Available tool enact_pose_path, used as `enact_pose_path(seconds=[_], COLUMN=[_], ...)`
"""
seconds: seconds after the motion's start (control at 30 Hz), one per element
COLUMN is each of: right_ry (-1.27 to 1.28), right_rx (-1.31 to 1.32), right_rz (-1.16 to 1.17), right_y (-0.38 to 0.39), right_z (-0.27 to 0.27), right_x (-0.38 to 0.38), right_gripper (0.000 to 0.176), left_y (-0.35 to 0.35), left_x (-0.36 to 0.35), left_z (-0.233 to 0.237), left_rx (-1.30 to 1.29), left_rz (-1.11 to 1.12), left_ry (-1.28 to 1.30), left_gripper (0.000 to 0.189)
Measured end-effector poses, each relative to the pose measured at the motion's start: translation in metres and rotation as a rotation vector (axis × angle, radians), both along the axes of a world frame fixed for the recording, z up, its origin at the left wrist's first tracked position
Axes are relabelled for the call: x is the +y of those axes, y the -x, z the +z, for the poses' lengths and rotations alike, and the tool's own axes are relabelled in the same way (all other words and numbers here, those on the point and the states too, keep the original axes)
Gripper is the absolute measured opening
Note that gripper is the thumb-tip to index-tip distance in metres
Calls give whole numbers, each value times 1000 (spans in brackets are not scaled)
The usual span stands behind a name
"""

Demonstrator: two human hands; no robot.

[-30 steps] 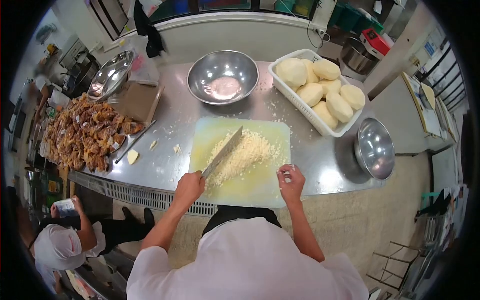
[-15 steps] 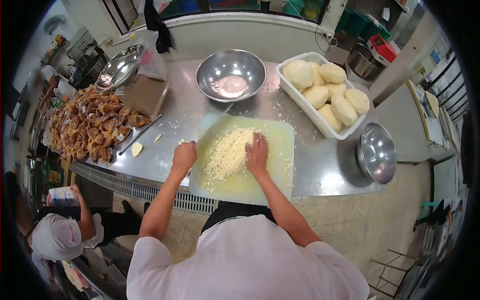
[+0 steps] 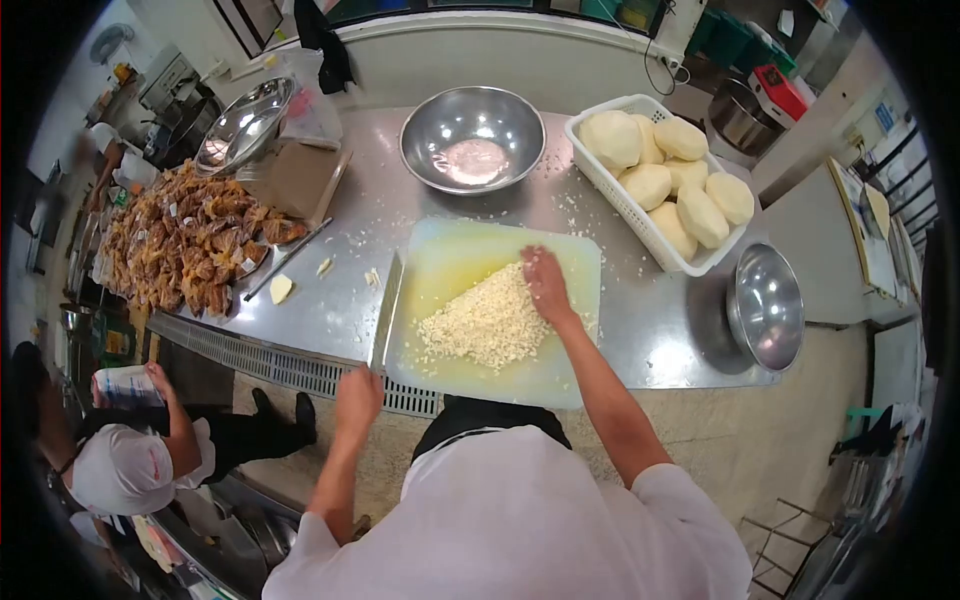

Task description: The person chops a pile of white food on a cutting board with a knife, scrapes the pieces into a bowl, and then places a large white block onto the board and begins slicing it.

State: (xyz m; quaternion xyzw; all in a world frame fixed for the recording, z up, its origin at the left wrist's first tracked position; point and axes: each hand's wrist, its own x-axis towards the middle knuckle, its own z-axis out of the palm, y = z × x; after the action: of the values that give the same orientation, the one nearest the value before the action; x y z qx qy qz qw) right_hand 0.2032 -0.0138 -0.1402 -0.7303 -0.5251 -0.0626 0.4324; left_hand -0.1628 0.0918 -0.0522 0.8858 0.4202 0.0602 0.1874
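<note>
A pale green cutting board (image 3: 430, 250) lies on the steel table, bearing a heap of chopped cream-coloured pieces (image 3: 487, 322). My left hand (image 3: 358, 395) is closed round the handle of a knife (image 3: 384, 315), whose blade points away from me along the board's left edge. At the heap's far right side, my right hand (image 3: 545, 280) rests with its fingers extended, touching the pieces or the board. Beyond the board stands a steel bowl (image 3: 473, 140) with an empty-looking inside. Back right, a white basket (image 3: 640, 220) holds several peeled, pale vegetables (image 3: 702, 218).
A second steel bowl (image 3: 766, 307) sits at the table's right end. Wrapped brown items (image 3: 185, 245) are piled at the left, beside a cardboard piece (image 3: 300, 180) and a dark rod (image 3: 288, 260). A person in a white cap (image 3: 122, 470) is at lower left.
My left hand has come back toward me, and the knife now shows along the board's edge. My right hand has moved outward to the right, and the pieces form a tighter heap.
</note>
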Motion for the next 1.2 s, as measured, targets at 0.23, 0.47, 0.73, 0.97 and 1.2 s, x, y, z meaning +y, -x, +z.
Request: enact_pose_path(seconds=[0.23,0.47,0.73,0.97,1.2], right_ry=[56,-397,-71,-212,-267], right_rx=[637,380,558,324,296], right_rz=[241,-37,-331,-371,-427], right_y=[72,55,76,81,84], right_z=[56,105,73,112,124], right_x=[-11,-68,-104,-107,-117], right_gripper=[38,48,28,27,32], left_y=[-73,-65,-69,-83,-104], left_x=[-55,-50,-67,-66,-61], left_z=[17,47,2,56,56], left_rx=[-48,-283,-2,-204,-137], left_rz=[134,-80,-114,-178,-271], left_ry=[132,231,82,209,335], left_gripper=[20,18,22,15,17])
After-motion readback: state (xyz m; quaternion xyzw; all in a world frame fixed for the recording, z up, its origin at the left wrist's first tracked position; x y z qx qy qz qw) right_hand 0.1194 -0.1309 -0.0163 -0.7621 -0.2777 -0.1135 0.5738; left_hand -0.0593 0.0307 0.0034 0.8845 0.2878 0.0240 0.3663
